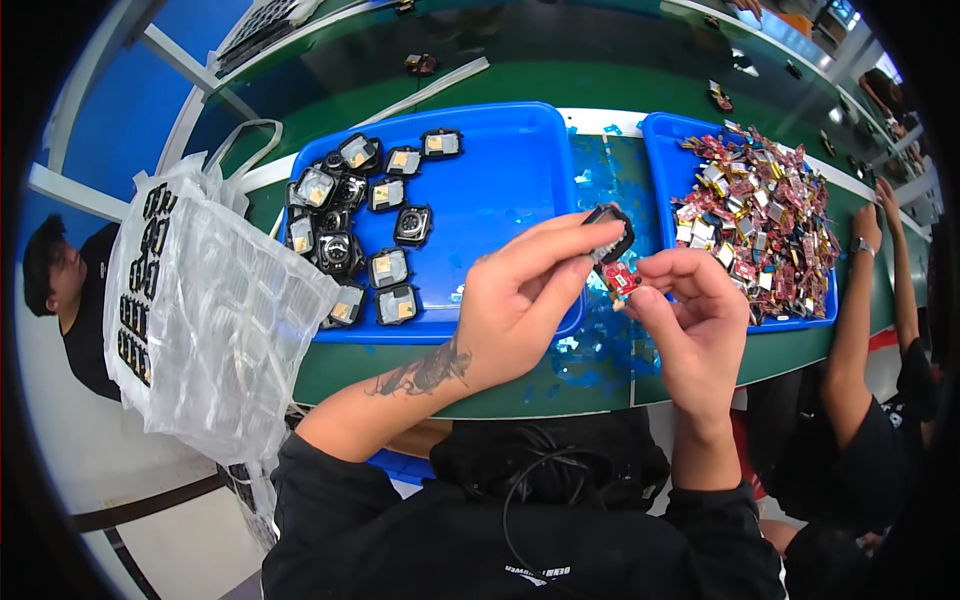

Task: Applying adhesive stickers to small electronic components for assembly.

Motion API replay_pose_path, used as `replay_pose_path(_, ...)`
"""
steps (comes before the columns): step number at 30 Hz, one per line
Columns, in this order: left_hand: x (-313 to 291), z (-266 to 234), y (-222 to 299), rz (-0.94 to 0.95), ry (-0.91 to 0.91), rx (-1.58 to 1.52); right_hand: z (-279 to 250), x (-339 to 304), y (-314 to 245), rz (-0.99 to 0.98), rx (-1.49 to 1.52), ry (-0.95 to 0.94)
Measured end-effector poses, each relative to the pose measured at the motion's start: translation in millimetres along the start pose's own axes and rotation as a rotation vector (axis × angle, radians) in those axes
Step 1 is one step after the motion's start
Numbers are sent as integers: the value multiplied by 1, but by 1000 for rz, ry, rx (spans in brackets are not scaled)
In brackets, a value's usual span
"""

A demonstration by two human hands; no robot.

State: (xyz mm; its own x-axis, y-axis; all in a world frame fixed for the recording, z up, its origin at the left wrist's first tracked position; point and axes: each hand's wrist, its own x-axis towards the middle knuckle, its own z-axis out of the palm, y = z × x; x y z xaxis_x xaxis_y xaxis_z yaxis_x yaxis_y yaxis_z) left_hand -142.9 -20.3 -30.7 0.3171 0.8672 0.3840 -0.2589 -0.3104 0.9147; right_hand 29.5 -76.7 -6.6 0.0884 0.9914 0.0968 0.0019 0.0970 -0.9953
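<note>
Left tray (530,150) right half bare; black casings (360,230) crowd its left.

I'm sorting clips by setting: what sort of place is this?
Probably an electronics assembly line: a long green workbench, a blue tray of small black housings, another tray heaped with small circuit boards, and a co-worker's arm alongside.

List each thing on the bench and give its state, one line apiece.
Left hand: shut on black casing, raised above the bench.
Right hand: pinching small red circuit board.
Left blue tray: part filled, black casings clustered at its left.
Right blue tray: heaped with small boards.
Plastic bag: open, crumpled.
</note>
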Motion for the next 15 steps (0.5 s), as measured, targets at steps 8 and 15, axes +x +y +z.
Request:
replay_pose_path(8,1,-8,11,232,-145,396,-5,-4,-2,-2,76,-16)
replay_pose_path(15,6,-11,12,422,-290,650,-12,9,-10,87,185,-122)
